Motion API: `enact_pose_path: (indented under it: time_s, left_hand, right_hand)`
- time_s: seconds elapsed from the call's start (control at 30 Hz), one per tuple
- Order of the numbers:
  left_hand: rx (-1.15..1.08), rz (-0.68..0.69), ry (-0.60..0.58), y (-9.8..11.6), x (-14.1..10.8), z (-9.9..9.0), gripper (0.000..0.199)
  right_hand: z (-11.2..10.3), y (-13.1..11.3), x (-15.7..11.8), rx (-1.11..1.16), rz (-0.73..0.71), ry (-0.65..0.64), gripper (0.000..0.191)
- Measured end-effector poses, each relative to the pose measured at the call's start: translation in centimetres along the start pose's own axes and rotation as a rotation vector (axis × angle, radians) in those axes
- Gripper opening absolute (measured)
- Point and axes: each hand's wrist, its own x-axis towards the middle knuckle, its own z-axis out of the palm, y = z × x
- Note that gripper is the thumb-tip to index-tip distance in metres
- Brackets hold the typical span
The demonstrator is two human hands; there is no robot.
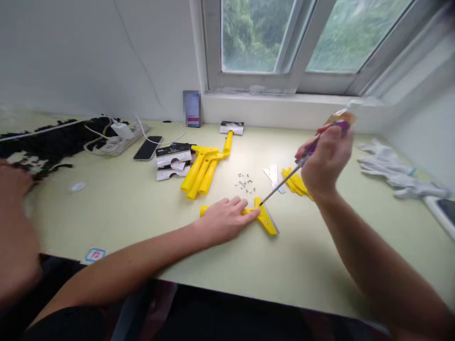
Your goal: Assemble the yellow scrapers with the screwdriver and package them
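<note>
My left hand (227,219) presses a yellow scraper (267,220) down on the table, its fingers closed over the handle. A blade edge runs along the scraper's right side, and a screw shows in its head. In my right hand (327,156) is a screwdriver (279,186), held slanted, with its tip at the upper part of the scraper head. Just beyond the scraper lie several small screws and nuts (244,183). Flat blades (273,177) and yellow plastic pieces (295,182) rest to the right of them.
Several yellow scraper handles (202,170) lie beside printed card sleeves (173,158). One more sleeved scraper (231,130) is at the back. A phone (148,148), a power strip (121,142) and another person's arm (16,227) are at left. White gloves (394,168) lie at right.
</note>
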Motion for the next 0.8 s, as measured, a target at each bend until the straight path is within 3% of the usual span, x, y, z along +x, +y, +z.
enact_pose_path:
  time_s: [0.33,0.47,0.57,0.63,0.7,0.8]
  left_hand:
    - [0.003,0.007,-0.013,0.1,0.0,-0.2,0.047]
    - [0.003,0.006,-0.011,0.1,0.1,-0.2,0.047]
    - [0.008,0.002,-0.01,0.2,0.1,-0.3,0.046]
    - [0.009,0.003,-0.008,0.2,0.2,-0.3,0.046]
    - [0.008,0.007,-0.005,0.2,0.2,-0.2,0.046]
    - [0.008,0.009,0.003,0.1,0.1,-0.1,0.048]
  right_hand:
    - [0.2,-0.6,-0.3,-0.069,-0.029,0.007,0.031]
    - [-0.1,-1.5,-1.1,-0.1,-0.051,-0.048,0.026]
    - [-0.5,-2.8,-2.0,-0.144,-0.145,-0.164,0.025]
    - [-1.0,-3.8,-2.1,-0.182,-0.189,-0.277,0.039]
    - [-1.6,-4.6,-1.6,-0.215,-0.157,-0.44,0.049]
    - [-2.8,-5.1,0.5,-0.26,-0.049,-0.687,0.045]
